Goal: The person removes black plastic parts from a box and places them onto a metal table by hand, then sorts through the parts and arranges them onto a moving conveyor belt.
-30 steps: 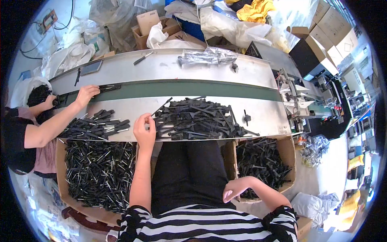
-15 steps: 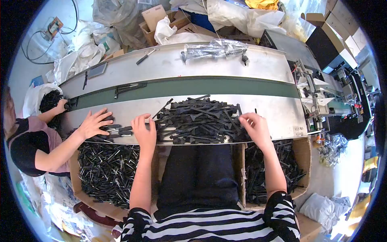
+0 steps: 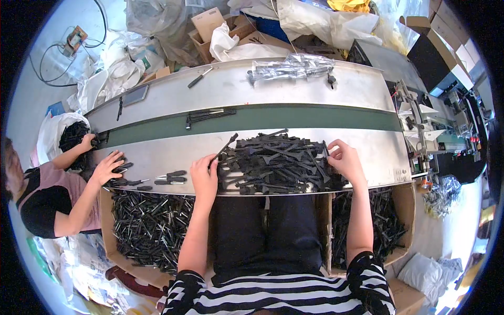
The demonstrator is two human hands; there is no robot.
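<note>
A heap of thin black plastic pieces with flared ends (image 3: pixel 278 163) lies on the near metal ledge in front of me. At the heap's left side, my left hand (image 3: pixel 203 176) is closed, thumb and fingers pinching one slim black plastic piece (image 3: pixel 227 146) that slants up to the right. My right hand (image 3: pixel 345 161) is at the heap's right edge, its fingers curled together around the end of a small upright black piece (image 3: pixel 325 149). Several short black-handled tools like screwdrivers (image 3: pixel 172 177) lie to the left of my left hand.
A green conveyor belt (image 3: pixel 315 116) runs behind the heap, carrying a small black bundle (image 3: pixel 210 117). Cardboard boxes of black parts (image 3: pixel 152 226) (image 3: pixel 367 223) flank my legs. On the left a co-worker's hand (image 3: pixel 107 168) handles black-handled tools. Machinery (image 3: pixel 415 126) stands right.
The bundle on the belt has travelled right. My left hand has closed on the slim black piece. The co-worker's hand has drawn back left from the handled tools. The whole view has shifted slightly.
</note>
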